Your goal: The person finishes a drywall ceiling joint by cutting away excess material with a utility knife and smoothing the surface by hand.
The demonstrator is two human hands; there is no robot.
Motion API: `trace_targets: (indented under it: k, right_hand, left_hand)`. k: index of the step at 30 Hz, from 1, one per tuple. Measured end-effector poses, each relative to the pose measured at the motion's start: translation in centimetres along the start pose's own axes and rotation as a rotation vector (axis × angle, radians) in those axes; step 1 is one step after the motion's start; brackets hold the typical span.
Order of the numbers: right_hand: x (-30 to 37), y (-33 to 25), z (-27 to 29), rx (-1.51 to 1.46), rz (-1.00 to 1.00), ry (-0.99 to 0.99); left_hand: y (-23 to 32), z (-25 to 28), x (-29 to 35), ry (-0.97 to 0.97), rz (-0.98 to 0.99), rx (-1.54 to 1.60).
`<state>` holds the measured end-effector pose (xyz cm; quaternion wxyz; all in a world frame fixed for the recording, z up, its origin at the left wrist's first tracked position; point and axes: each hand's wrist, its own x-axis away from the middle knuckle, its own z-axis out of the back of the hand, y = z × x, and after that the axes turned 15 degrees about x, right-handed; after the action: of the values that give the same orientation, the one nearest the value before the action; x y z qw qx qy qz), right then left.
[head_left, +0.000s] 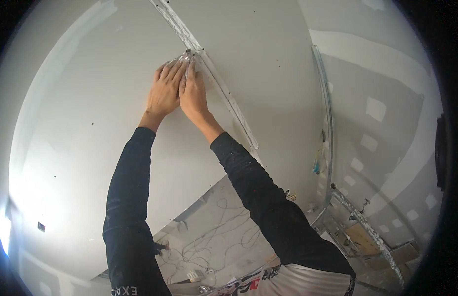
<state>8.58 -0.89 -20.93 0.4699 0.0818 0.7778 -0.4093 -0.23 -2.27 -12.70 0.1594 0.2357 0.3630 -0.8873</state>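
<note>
Both my arms reach up along a pale plasterboard panel [115,93] to a white-smeared joint strip [221,89] that runs diagonally across it. My left hand [165,91] and my right hand [193,92] are side by side and touching, fingers closed together. Beneath their fingertips shows a small crumpled, shiny whitish bundle [186,57], like thin plastic. Its tip meets the strip at a dark spot. The fingers cover most of the bundle, so I cannot tell its exact kind.
Loose cables [214,232] trail over the floor below, near a small white box [195,275]. On the right, a metal profile [327,113] rises along the patched wall [382,123]. A white-spattered pole [369,229] slants at lower right. A socket cutout [41,226] is at left.
</note>
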Motion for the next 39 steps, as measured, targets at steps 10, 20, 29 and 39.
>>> trace_targets:
  k: [10,20,29,39]
  right_hand:
    - [2.5,0.5,0.9,0.08,-0.087,-0.011]
    - [3.2,1.4,1.4,0.044,0.037,0.026]
    - [25.7,5.4,18.5,-0.154,-0.239,-0.716]
    - [42.4,24.6,59.9,0.582,-0.691,-0.992]
  left_hand:
    - [0.1,0.7,0.4,-0.198,-0.049,-0.08]
    - [0.0,0.3,0.7,-0.05,0.079,0.035]
    - [3.7,-4.0,0.9,-0.013,0.288,-0.3]
    - [5.5,-9.5,2.5,-0.241,0.116,-0.059]
